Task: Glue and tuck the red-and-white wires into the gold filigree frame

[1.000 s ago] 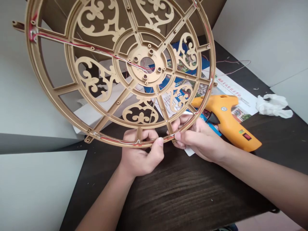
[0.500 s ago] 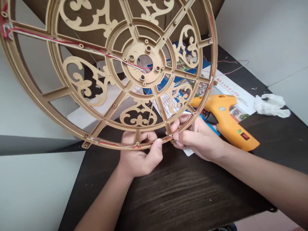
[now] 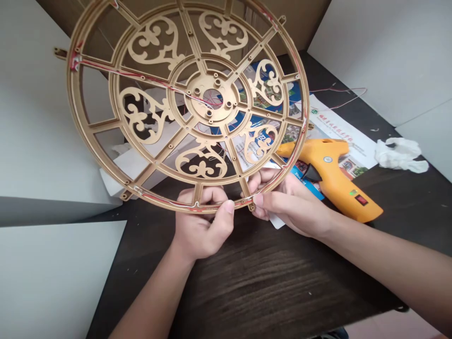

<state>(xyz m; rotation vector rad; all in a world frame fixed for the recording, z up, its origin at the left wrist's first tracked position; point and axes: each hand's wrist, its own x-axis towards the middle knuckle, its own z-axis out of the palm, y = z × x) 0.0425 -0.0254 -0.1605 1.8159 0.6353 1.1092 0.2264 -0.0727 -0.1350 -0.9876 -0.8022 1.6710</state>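
A round gold openwork frame (image 3: 187, 128), with spokes and scroll ornaments, is held up tilted over the table. Red and white wires (image 3: 151, 77) run along one spoke to the hub and around the outer rim's channel. My left hand (image 3: 203, 226) grips the near rim, its thumb on the rim and fingers curled behind. Just to its right, my right hand (image 3: 282, 200) pinches the same rim beside a small screw lug, with its thumb in front. Parts of the fingers of both hands are hidden by the frame.
On the dark table (image 3: 268, 278) lie a yellow glue gun (image 3: 339, 176), printed papers (image 3: 348, 127), a crumpled white tissue (image 3: 400, 155) and loose thin wires (image 3: 353, 89). A white box (image 3: 141, 165) lies behind the frame, with brown cardboard (image 3: 293, 23) at the back.
The frame's upper part has tipped away from me, so more of its top and left rim shows. Both hands keep their grip at nearly the same spots.
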